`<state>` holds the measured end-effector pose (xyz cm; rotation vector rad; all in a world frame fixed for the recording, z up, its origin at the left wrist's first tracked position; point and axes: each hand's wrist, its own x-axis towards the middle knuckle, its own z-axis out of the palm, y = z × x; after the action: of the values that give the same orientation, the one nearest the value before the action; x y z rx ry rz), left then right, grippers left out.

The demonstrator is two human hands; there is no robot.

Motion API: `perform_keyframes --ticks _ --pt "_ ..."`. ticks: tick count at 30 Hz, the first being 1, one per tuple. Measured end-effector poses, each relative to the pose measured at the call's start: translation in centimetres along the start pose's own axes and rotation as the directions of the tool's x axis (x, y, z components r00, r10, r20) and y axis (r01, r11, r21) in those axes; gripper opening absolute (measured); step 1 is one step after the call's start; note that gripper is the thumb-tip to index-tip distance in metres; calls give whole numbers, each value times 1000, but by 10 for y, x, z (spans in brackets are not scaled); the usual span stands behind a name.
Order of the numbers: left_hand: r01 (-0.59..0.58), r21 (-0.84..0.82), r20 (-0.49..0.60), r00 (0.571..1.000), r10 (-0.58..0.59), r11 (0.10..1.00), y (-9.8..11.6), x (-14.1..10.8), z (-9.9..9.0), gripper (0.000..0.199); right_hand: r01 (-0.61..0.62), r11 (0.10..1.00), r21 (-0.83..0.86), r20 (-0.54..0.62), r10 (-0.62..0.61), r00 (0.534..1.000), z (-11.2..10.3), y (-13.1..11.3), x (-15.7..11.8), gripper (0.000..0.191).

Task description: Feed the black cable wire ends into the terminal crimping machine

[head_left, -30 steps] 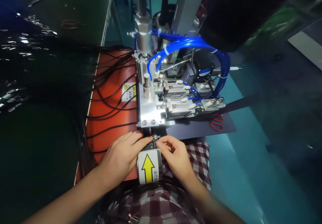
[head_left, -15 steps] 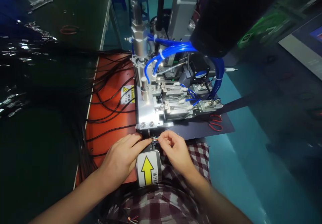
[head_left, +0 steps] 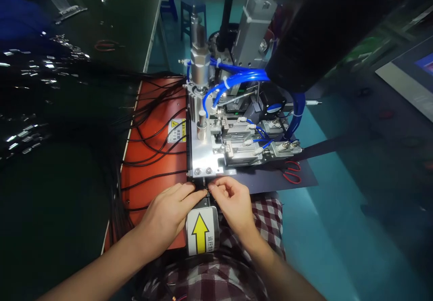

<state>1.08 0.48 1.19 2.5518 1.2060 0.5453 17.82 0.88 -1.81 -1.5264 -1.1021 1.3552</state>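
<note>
My left hand (head_left: 169,213) lies at the front of the machine (head_left: 203,156), its thumb and fingers closed near the narrow black track below the metal plate. Close against its fingertips is my right hand (head_left: 235,201), pinched with thumb and forefinger together at the same track. Whatever lies between the fingertips of either hand is too small and hidden to make out. Just below the hands sits a white label with a yellow arrow (head_left: 200,233). Black cables (head_left: 154,174) run over the orange-red base (head_left: 155,134) to the left.
Red-handled scissors (head_left: 291,173) lie on the dark plate at the right. Blue air tubes (head_left: 250,74) arch over the cylinders. A thick black tube (head_left: 304,43) hangs at the upper right. Shiny small parts (head_left: 64,48) are on the dark table at the left.
My right fingertips have moved in closer to my left ones, and the coloured wires seen between them are now hidden. The view has shifted slightly.
</note>
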Motion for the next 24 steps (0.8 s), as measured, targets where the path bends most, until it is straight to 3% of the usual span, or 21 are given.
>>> perform_keyframes --ticks 6,11,16,24 --pt "7 5 4 1000 -7 1000 0 -3 -1 35 54 997 49 -9 -53 999 -2 6 -3 16" --pt "8 -7 2 1000 -8 1000 0 -2 -2 34 -11 993 114 51 5 999 -8 9 -5 17" --pt "3 -20 -10 1000 -4 1000 0 0 -2 33 38 998 42 51 -41 998 -10 9 -4 17" --pt "19 -22 -13 1000 -19 1000 -3 -4 4 31 -234 941 244 157 200 967 -14 11 4 25"
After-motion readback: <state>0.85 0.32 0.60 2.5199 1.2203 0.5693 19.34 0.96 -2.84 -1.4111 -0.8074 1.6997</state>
